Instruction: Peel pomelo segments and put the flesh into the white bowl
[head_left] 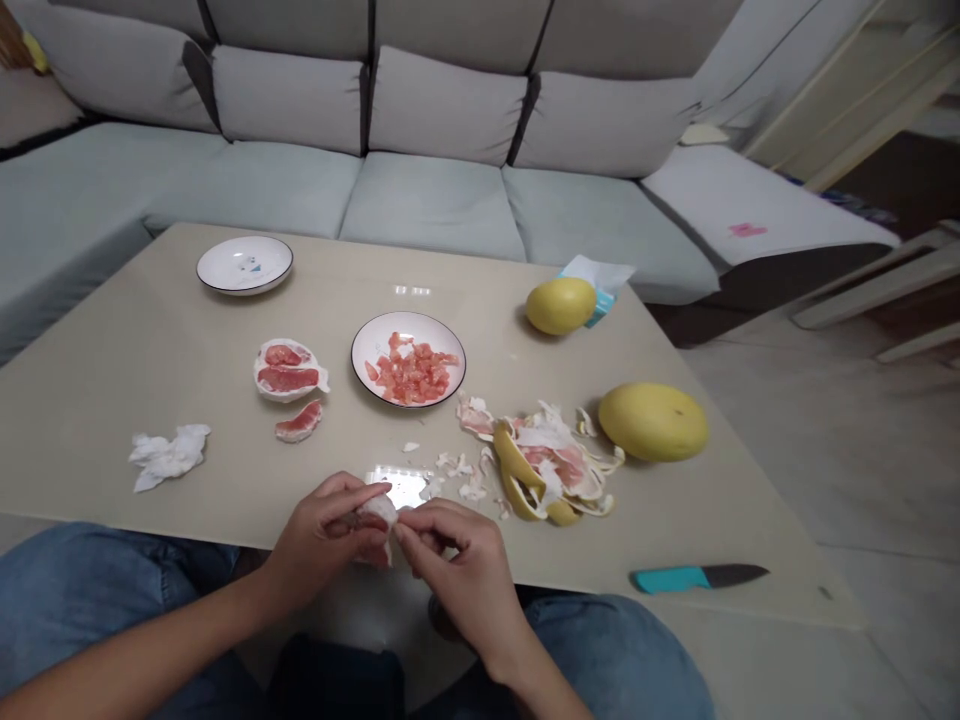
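Note:
My left hand [324, 532] is closed around a pomelo segment [380, 510], pink flesh with white membrane, at the table's front edge. Thumb and forefinger of my right hand [456, 560] pinch the segment's right side, at its pale skin. Beyond my hands stands a plate of pink pomelo pieces [411, 375]. To its left lie a partly peeled pomelo chunk [289, 372] and a loose segment [299, 422]. A heap of yellow and white peel [551, 465] sits right of my hands, with small white scraps [469, 478] beside it.
Two whole yellow pomelos [561, 305] [652, 422] rest on the right, one against a blue tissue pack [602, 300]. A knife with a turquoise handle [671, 580] lies near the front right edge. A second plate [244, 264] and crumpled tissue [169, 457] are left. A sofa [435, 200] stands behind.

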